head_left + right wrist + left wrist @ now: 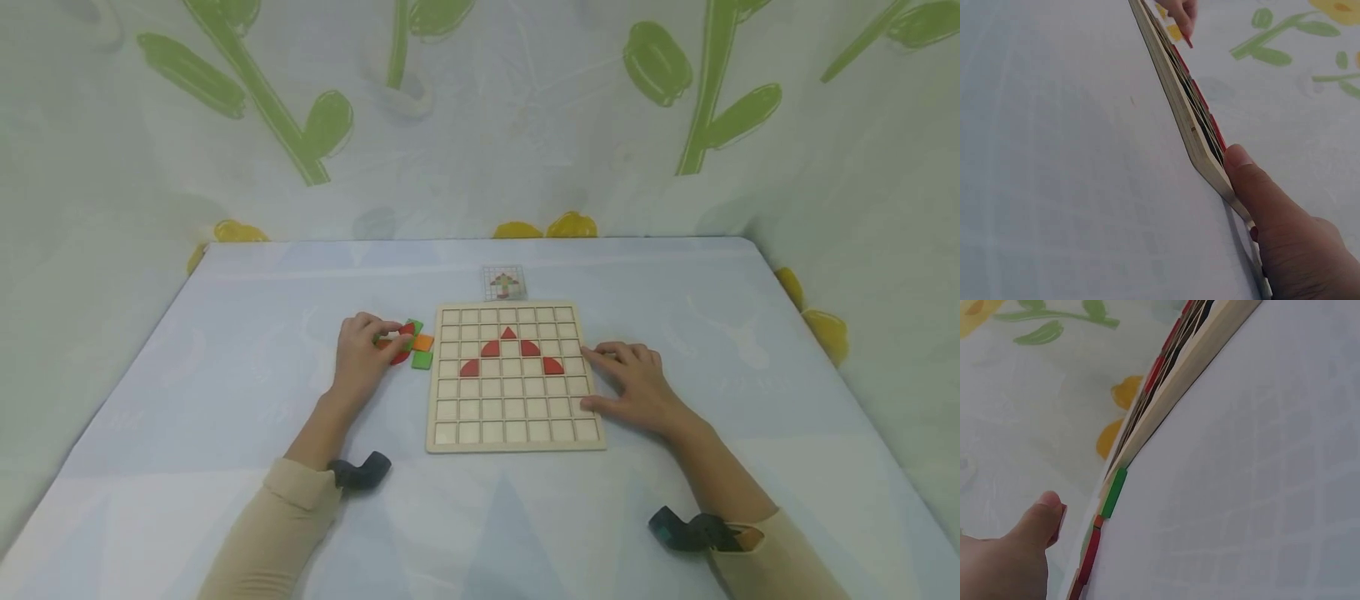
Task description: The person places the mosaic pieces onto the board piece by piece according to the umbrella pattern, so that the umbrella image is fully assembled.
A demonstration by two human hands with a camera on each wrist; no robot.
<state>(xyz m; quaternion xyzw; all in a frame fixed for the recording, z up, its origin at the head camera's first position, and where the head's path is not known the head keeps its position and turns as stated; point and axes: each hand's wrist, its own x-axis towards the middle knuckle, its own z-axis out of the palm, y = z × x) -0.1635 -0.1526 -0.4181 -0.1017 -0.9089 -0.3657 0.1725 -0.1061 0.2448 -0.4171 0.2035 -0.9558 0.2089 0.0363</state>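
My left hand [362, 354] pinches a small red piece [1188, 42] between thumb and fingers. It hovers over a loose cluster of flat pieces at the board's left, among them a green square [422, 360], an orange square [423, 342] and more red and green ones partly hidden by the hand. The wooden grid board [517, 444] lies flat, holding a red triangle [508, 333] near the top and several red quarter circles, one of them a quarter circle [553, 366] at the right. My right hand [633, 385] rests its thumb and fingertips on the board's right edge.
Behind the board lies a small pattern card [504, 283] showing a gridded figure in red and green. A pale patterned cloth covers the table [510, 533], and a leaf-printed curtain [525, 125] hangs behind it. Each wrist wears a black camera mount [363, 472].
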